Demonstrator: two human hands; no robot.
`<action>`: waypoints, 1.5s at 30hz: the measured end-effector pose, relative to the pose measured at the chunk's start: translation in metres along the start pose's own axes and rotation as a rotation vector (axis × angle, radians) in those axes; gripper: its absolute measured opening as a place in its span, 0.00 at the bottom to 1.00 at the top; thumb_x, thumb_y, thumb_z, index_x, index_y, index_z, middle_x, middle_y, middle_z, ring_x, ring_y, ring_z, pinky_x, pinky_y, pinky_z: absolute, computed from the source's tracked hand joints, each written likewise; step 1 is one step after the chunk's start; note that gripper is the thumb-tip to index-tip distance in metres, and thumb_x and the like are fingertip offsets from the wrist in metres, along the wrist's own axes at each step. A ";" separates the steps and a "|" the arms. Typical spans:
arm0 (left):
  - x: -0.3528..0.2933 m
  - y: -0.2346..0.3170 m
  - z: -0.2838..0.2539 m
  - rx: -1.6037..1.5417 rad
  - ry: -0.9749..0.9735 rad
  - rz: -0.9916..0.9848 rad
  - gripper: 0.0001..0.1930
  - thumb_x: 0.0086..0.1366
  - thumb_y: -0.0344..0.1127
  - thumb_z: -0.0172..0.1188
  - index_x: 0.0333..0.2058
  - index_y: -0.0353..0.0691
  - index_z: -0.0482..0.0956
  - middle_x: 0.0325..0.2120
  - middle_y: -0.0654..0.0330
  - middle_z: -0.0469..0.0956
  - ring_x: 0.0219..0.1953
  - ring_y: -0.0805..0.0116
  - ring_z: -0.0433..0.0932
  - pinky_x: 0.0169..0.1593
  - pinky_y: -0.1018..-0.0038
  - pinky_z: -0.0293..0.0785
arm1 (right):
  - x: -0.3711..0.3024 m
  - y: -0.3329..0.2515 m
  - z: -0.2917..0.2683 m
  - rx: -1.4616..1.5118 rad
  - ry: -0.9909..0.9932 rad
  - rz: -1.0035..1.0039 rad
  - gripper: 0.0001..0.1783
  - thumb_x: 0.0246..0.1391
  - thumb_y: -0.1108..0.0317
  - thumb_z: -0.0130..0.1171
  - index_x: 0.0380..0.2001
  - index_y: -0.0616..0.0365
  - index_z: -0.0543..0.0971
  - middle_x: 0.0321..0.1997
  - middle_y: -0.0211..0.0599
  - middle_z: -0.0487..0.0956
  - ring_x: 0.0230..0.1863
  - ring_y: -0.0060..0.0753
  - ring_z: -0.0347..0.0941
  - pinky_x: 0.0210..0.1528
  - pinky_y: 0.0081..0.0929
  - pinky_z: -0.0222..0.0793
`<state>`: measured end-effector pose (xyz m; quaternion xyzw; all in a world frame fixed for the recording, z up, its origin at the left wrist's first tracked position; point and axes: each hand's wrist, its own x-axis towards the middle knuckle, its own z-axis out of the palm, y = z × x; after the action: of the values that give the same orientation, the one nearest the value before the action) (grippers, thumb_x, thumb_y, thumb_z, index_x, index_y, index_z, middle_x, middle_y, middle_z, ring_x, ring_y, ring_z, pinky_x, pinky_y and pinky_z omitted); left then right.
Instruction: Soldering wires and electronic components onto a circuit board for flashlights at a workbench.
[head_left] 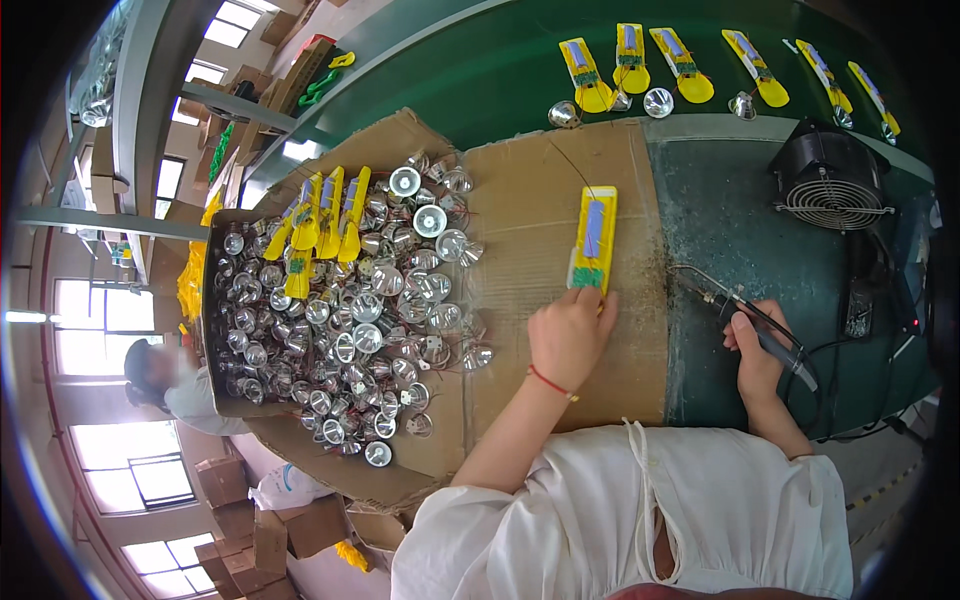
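Observation:
My left hand (570, 335) pinches the lower end of a yellow plastic flashlight housing (609, 235) on the cardboard sheet. Inside the housing lie a purple cylindrical battery (594, 228) and a green circuit board (588, 277), with a thin wire rising past the top end. My fingers hide the housing's lower part. To the right, my right hand (758, 350) is closed around the dark handle of a soldering iron (775, 347). Its bent metal tip points left toward the housing, apart from it.
A cardboard box (228, 395) at left holds many silver reflector cups (366, 337), with several yellow housings (329, 215) on top. More housings (683, 72) with reflectors line the green back surface. A black fan (830, 175) stands at right beside cables. Another person (190, 385) is at far left.

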<state>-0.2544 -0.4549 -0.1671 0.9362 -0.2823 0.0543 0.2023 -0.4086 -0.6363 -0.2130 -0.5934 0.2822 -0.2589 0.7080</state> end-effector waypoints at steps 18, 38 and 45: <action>0.050 -0.052 -0.058 -0.442 -0.097 -0.212 0.06 0.55 0.30 0.60 0.29 0.31 0.79 0.23 0.61 0.78 0.26 0.79 0.72 0.31 0.80 0.67 | -0.010 -0.016 0.002 -0.053 0.002 -0.044 0.08 0.48 0.72 0.58 0.29 0.63 0.71 0.23 0.34 0.73 0.21 0.19 0.69 0.23 0.16 0.65; -0.014 -0.037 0.009 -0.714 -0.171 -0.219 0.05 0.52 0.28 0.62 0.26 0.33 0.78 0.27 0.55 0.75 0.27 0.65 0.74 0.32 0.75 0.70 | -0.012 -0.018 0.050 -0.218 -0.276 -0.155 0.08 0.47 0.72 0.59 0.26 0.61 0.71 0.22 0.33 0.73 0.21 0.16 0.67 0.23 0.18 0.62; -0.012 -0.038 0.007 -0.759 -0.199 -0.251 0.05 0.53 0.28 0.61 0.27 0.32 0.78 0.27 0.57 0.75 0.26 0.70 0.74 0.31 0.78 0.69 | -0.013 -0.011 0.050 -0.211 -0.235 -0.088 0.09 0.47 0.70 0.61 0.27 0.61 0.72 0.18 0.27 0.73 0.19 0.12 0.65 0.21 0.14 0.60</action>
<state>-0.2435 -0.4232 -0.1887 0.8229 -0.1841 -0.1696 0.5101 -0.3829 -0.5940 -0.1937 -0.7026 0.1969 -0.1874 0.6577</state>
